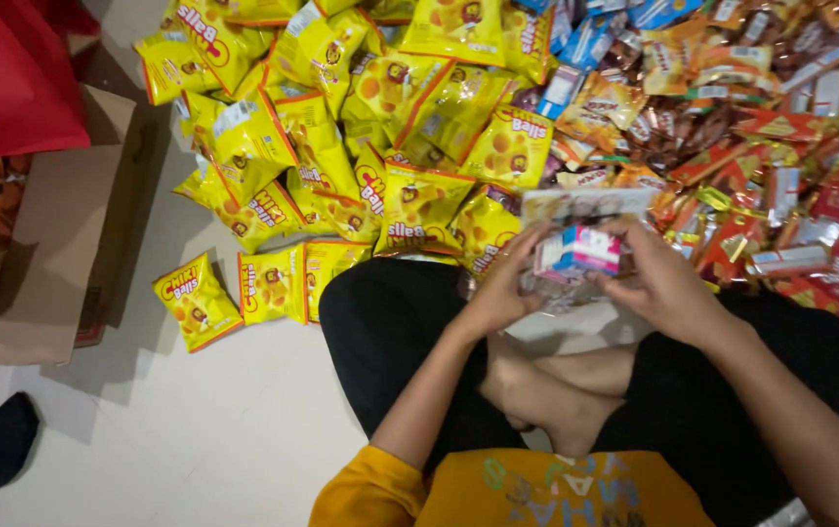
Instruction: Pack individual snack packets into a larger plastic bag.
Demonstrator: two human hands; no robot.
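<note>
I sit cross-legged on the floor with both hands raised in front of my knees. My left hand [499, 291] and my right hand [661, 281] hold a clear plastic bag [564, 289] between them. Inside or on it sits a small pink, white and blue packet [580, 250], with my right fingers curled over its top. A flat pale card or pack [585, 205] stands just behind the hands. A heap of yellow snack bags [409, 117] lies right beyond my left hand.
Red, orange and brown small wrappers [771, 146] are piled at the right. A single yellow bag [197, 303] lies apart on the white floor [214, 429]. A brown cardboard box [58, 234] and red cloth [9, 78] stand at the left.
</note>
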